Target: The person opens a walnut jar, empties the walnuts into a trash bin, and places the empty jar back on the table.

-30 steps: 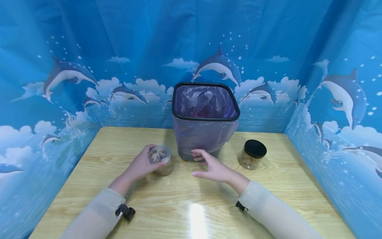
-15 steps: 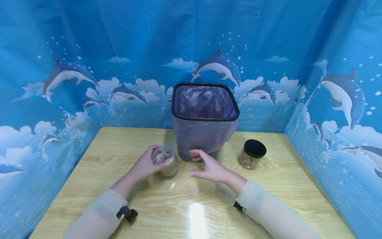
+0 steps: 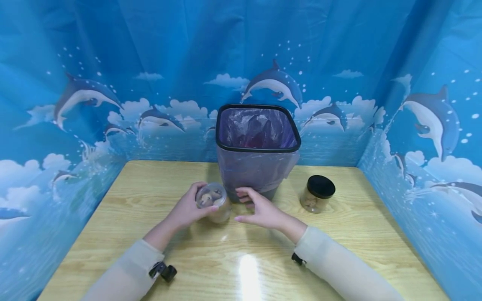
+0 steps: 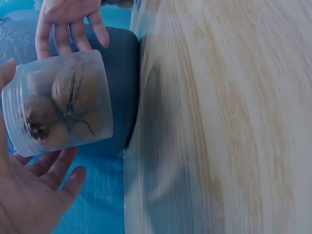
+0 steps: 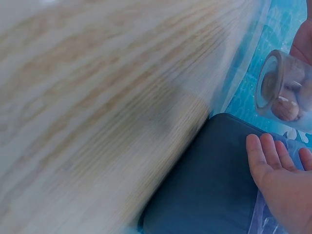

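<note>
My left hand [image 3: 189, 209] grips a clear plastic jar of walnuts [image 3: 213, 202] around its side, slightly above the table. Threads show at the jar's mouth in the left wrist view, where the walnuts [image 4: 75, 90] are plain through the wall. To the right of the jar, my right hand [image 3: 263, 210] is held with fingers spread and slightly bent, apart from the jar and holding nothing. Its fingers [image 5: 269, 152] stand in front of the bin's lower part in the right wrist view.
A bin [image 3: 250, 167] with a black rim and purple liner bag stands behind both hands. Right of it sits a second jar [image 3: 315, 200] with a black lid [image 3: 321, 187] and brown pieces inside. Dolphin-printed curtains [image 3: 173, 83] surround the wooden table [image 3: 150, 179].
My left hand has carried the jar of walnuts rightward, closer to the right hand. My right hand has drifted slightly left. The bin and the black-lidded jar have stayed put.
</note>
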A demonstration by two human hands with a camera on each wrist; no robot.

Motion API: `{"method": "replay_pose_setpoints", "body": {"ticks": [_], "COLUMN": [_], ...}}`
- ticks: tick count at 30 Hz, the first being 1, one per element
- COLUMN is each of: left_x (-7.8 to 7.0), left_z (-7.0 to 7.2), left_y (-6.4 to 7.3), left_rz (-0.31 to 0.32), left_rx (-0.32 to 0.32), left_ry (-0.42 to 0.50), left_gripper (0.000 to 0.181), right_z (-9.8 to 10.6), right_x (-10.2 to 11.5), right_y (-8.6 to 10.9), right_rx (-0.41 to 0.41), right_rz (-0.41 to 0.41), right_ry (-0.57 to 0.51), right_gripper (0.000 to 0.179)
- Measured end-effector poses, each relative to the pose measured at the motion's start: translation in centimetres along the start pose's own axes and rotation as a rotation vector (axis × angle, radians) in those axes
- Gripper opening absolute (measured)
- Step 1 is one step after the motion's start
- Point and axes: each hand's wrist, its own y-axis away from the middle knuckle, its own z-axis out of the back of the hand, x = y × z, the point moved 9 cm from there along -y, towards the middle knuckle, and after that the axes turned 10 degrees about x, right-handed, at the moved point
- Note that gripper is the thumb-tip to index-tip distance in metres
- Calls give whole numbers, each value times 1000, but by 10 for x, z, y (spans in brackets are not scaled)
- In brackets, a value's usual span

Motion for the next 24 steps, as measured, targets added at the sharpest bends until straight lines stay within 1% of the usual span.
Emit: {"method": "replay_pose_setpoints", "body": {"ticks": [3,4,5,8,11,12,18,24], "left_x": [-3,-5,-7,-11,-13,-13,-15,-18], "left_z": [-1,-2,-3,-4,-7,-8,-12,-16], "left_y": [1,1,2,2,2,2,1,2], "left_rz": [-10,-15,-17,-27,-34,-38,-57,-60], "left_rx": [-3,-2,-3,-10,-15,-18,-18,-29], "left_ry": [12,15,20,37,62,73,117,139], "left_gripper": [94,94,94,92,91,91,89,89], "right_z": [-1,-2,-1,-2,-1,-2,-2,-3], "right_x": [2,2,7,8,8,3,2,2], "right_y": [-2,-3,-2,-3,-3,-3,-3,-3], "right_rx": [-2,-4,-5,-12,-15,-17,-19,-13], "right_rz": [6,8,9,15,3,4,7,9], "right_ry": [4,-8,-13,-25,-25,-23,-5,3], "right_gripper": [80,81,80,79,79,79,79,79]}}
